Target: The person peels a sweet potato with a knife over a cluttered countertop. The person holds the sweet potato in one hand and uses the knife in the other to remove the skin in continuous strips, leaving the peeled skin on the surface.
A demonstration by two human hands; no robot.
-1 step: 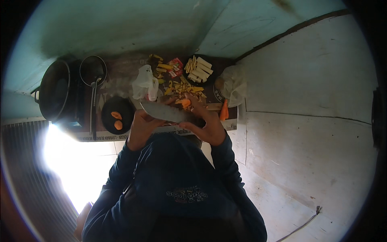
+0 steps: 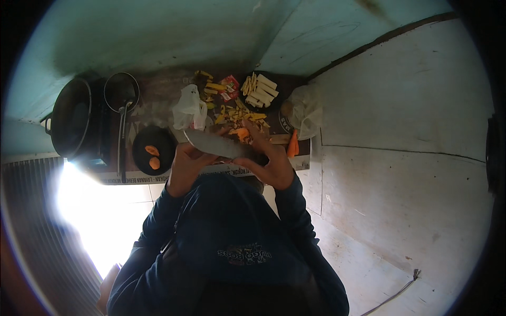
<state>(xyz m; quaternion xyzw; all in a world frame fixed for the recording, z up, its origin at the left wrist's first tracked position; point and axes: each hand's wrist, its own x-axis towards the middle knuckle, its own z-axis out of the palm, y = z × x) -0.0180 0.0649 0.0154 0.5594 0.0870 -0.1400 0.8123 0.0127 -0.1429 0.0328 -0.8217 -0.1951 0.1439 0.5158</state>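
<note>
My right hand (image 2: 271, 162) is closed round the end of a large kitchen knife, whose wide grey blade (image 2: 216, 145) points left across the front of the table. Behind that blade my left hand (image 2: 188, 164) is bent inward, its thumb near the lower edge. The blade hides most of its fingers and whatever they hold. Just past the knife, an orange piece (image 2: 242, 132) shows by my right fingertips. Yellow and brown peelings (image 2: 240, 115) are heaped beyond both hands. An orange carrot (image 2: 293, 145) lies right of my right hand.
A black plate (image 2: 138, 158) with two orange pieces is at left. Behind it are a deep black pot (image 2: 74, 118) and a long-handled pan (image 2: 122, 89). White plastic bags (image 2: 188, 109) stand mid-table, near a red packet (image 2: 230, 87). Pale peeled sticks (image 2: 259, 90) lie at the back.
The knife blade and my right hand have shifted very slightly. The other things on the table have not moved.
</note>
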